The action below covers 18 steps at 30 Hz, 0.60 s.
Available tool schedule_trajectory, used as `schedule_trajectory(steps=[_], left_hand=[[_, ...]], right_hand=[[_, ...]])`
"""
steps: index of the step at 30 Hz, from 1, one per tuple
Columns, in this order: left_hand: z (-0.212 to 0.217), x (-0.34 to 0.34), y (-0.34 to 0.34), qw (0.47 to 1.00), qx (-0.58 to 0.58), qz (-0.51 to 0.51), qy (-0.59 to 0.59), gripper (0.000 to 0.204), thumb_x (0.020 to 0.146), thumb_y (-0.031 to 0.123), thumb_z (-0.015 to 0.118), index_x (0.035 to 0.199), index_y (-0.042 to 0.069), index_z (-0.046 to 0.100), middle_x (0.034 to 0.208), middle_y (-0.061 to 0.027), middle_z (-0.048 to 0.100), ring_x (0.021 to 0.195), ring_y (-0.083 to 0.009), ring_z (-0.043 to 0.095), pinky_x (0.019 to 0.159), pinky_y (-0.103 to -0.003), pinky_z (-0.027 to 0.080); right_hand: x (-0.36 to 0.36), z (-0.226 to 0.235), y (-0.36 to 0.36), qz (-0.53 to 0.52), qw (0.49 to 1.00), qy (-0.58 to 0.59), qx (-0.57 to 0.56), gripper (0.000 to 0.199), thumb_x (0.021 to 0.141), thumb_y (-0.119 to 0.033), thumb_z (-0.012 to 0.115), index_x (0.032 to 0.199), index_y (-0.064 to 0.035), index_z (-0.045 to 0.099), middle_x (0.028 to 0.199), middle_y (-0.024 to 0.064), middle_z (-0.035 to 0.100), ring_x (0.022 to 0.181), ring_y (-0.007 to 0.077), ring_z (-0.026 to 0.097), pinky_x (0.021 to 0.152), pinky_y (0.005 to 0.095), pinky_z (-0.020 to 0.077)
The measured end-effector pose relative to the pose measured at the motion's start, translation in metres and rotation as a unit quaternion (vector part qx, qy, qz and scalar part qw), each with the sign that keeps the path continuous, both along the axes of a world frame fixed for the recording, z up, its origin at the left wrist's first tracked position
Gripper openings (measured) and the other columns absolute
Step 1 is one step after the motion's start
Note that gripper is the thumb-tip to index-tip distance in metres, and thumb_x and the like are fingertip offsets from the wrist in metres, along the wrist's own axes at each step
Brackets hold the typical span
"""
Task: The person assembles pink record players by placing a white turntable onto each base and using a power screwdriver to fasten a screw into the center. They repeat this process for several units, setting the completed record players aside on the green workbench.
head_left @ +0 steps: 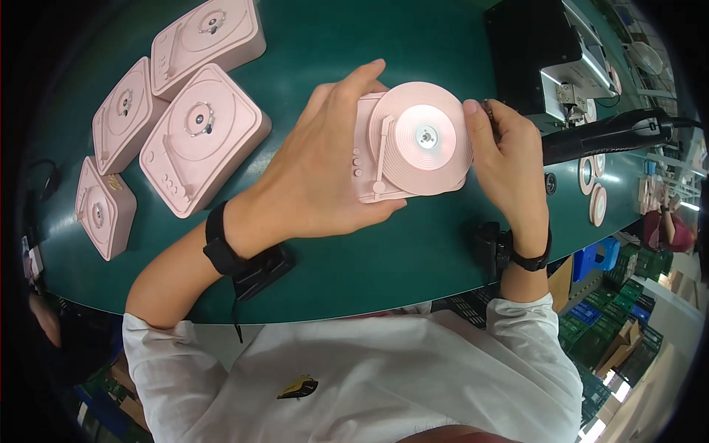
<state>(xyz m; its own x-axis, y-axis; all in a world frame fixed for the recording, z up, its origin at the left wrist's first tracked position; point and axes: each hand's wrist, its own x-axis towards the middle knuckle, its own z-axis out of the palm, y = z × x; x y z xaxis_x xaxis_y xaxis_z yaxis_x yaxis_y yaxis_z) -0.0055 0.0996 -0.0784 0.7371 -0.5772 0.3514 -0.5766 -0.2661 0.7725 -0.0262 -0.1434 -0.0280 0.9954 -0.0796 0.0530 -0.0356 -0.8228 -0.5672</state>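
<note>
My left hand (314, 173) grips a pink record-player-shaped box (380, 148) above the green table (369, 251), fingers wrapped round its left side and top. A pink ribbed disc (425, 140) with a shiny centre sits on top of the box, beside a small pink tone arm. My right hand (509, 159) touches the disc's right edge with thumb and fingertips and pinches a small dark part. Both wrists wear black straps.
Several pink boxes without discs (199, 136) lie at the table's far left. A black machine (539, 52) and a black handled tool (613, 133) stand at the right, near pink rings (594, 192). Another person in red (668, 229) is at the far right, above crates.
</note>
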Motion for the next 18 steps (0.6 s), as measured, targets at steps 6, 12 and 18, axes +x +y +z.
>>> schedule_trajectory(steps=[6, 12, 18], left_hand=[[0.001, -0.001, 0.003, 1.000, 0.001, 0.006, 0.018, 0.126, 0.060, 0.019, 0.096, 0.158, -0.001, 0.020, 0.142, -0.0225, 0.048, 0.134, -0.0369, 0.050, 0.115, -0.046, 0.039], [0.039, -0.004, 0.014, 0.991, 0.058, 0.050, -0.108, 0.117, 0.063, 0.016, 0.096, 0.155, -0.003, 0.026, 0.147, -0.0280, 0.043, 0.130, -0.0417, 0.050, 0.106, -0.046, 0.048], [0.092, -0.066, 0.014, 0.989, -0.111, 0.043, -0.090, 0.100, 0.064, 0.021, 0.096, 0.144, -0.002, 0.040, 0.128, -0.0200, 0.057, 0.113, -0.0348, 0.063, 0.096, -0.040, 0.054]], right_hand=[[-0.001, -0.006, 0.006, 0.005, 0.999, -0.017, 0.027, 0.037, 0.107, -0.026, 0.060, 0.086, 0.0046, 0.064, 0.061, 0.0049, 0.047, 0.058, 0.0101, 0.039, 0.052, 0.0305, 0.0332], [-0.002, -0.001, -0.002, -0.032, 0.980, -0.139, 0.138, 0.031, 0.108, -0.022, 0.057, 0.089, 0.0009, 0.066, 0.061, 0.0016, 0.047, 0.057, 0.0067, 0.041, 0.052, 0.0280, 0.0317], [-0.003, -0.002, -0.001, 0.057, 0.957, -0.209, 0.193, 0.022, 0.106, -0.015, 0.056, 0.093, 0.0007, 0.066, 0.060, 0.0022, 0.052, 0.052, 0.0097, 0.050, 0.049, 0.0283, 0.0372]])
